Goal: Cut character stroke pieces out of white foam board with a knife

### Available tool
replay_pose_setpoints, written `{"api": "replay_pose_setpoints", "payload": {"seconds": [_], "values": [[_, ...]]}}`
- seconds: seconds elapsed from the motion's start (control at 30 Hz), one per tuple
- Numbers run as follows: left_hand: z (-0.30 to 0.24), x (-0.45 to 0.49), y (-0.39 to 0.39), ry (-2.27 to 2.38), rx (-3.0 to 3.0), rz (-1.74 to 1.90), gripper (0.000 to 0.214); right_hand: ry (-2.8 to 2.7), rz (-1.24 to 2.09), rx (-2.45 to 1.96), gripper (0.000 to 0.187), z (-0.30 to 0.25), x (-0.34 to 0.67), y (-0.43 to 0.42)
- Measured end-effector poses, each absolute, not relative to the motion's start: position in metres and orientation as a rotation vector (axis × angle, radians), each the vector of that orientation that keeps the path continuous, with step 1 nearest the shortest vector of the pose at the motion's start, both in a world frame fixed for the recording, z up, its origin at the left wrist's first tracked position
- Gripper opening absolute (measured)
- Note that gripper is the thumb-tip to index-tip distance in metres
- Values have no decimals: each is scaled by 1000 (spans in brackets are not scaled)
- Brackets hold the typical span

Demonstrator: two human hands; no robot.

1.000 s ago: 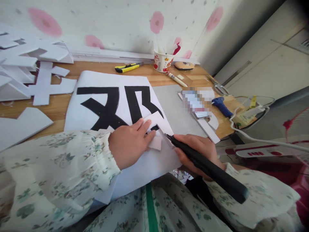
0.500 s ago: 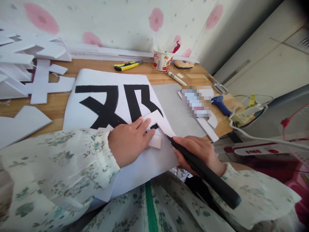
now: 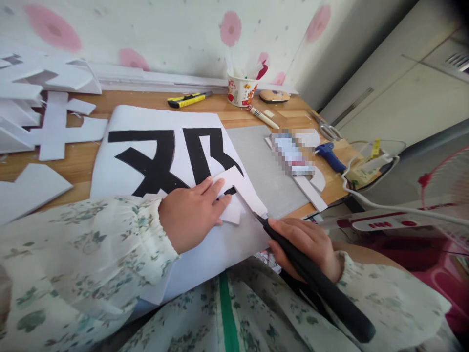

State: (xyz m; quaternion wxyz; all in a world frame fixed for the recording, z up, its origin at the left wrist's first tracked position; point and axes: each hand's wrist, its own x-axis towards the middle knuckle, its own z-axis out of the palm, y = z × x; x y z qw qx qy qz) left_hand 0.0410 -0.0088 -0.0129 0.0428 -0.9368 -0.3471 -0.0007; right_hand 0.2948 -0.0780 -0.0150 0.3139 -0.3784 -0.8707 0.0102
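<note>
My left hand (image 3: pixel 194 210) lies flat with fingers stretched out, pressing on a white foam board piece (image 3: pixel 242 188). A slit runs through this piece from a small black patch toward its right corner. My right hand (image 3: pixel 304 244) is wrapped round a long black-handled cutter (image 3: pixel 318 278), its thin tip at the end of the slit. Underneath lies a large white paper sheet (image 3: pixel 142 115) with bold black printed strokes (image 3: pixel 146 166), partly hidden by my left hand and the board piece.
White foam offcuts (image 3: pixel 54 124) pile up at the left. Behind are a yellow utility knife (image 3: pixel 188 99), a paper cup (image 3: pixel 242 90) and a computer mouse (image 3: pixel 274 96). A phone-like blurred object (image 3: pixel 293 151), scissors (image 3: pixel 328 129) and a blue glue gun (image 3: pixel 330 157) lie right.
The cutter's tip has moved down and to the right along the foam board, and the slit reaches further. My left hand stays pressed on the piece. The whole view has shifted slightly.
</note>
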Motion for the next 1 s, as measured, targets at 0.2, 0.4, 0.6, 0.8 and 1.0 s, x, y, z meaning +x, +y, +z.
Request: {"api": "replay_pose_setpoints", "payload": {"seconds": [0.2,0.4,0.6,0.8,1.0], "values": [[-14,40,-8,-1039,-2866,-6,42,-2244,-55,-996,45,-23,295,-91],[-15,38,-7,-1005,-2850,35,44,-2171,-135,-1022,39,-32,297,-97],[-15,38,-5,-951,-2842,60,45,-2182,-148,-965,44,-41,299,-96],[-16,36,-5,-917,-2803,68,45,-2332,-154,-844,42,-53,305,-98],[-20,35,-2,-869,-2789,15,44,-2183,-29,-855,39,-40,303,-91]]}}
